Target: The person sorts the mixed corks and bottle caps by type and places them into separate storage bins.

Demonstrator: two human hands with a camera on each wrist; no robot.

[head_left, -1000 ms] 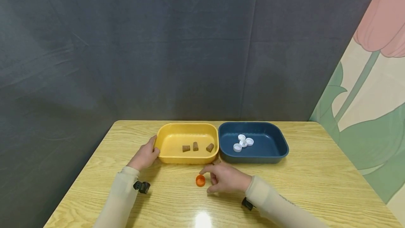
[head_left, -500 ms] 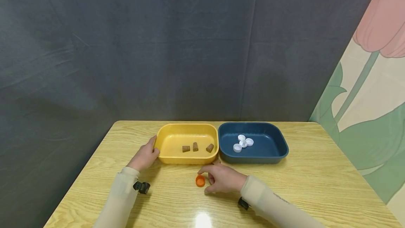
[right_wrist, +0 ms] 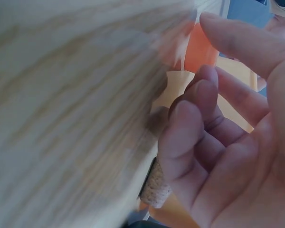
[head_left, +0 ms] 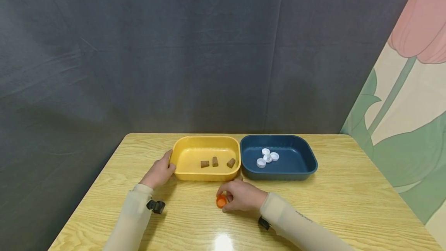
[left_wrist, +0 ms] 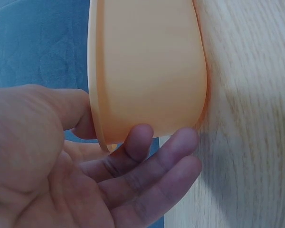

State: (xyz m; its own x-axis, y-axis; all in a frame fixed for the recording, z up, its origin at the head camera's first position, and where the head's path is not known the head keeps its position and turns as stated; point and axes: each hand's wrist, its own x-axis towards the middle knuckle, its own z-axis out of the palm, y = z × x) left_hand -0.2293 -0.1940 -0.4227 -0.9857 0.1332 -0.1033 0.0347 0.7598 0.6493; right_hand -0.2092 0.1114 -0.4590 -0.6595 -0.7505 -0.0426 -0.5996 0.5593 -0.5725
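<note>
My left hand [head_left: 160, 171] grips the left end of the yellow tray [head_left: 205, 177], thumb over the rim and other fingers along the outer wall, as the left wrist view shows. Three brown corks [head_left: 215, 162] lie inside this tray. In front of it, on the table, an orange bottle cap [head_left: 221, 202] sits between the thumb and index finger of my right hand [head_left: 245, 196], which pinch it at its sides. The right wrist view has the cap [right_wrist: 199, 50] close by the thumb tip, the remaining fingers curled. Another cork [right_wrist: 156, 185] lies beyond those fingers, mostly hidden in the head view.
A dark blue tray [head_left: 296, 175] stands against the yellow one's right end, with several white bottle caps [head_left: 267, 158] in it. Both are near the far edge of the wooden table [head_left: 348, 196]. A dark curtain [head_left: 209, 49] hangs behind.
My right hand has moved left, and its thumb and index finger have closed in on the orange cap. The cap has shifted slightly toward me. My left hand stays on the yellow tray.
</note>
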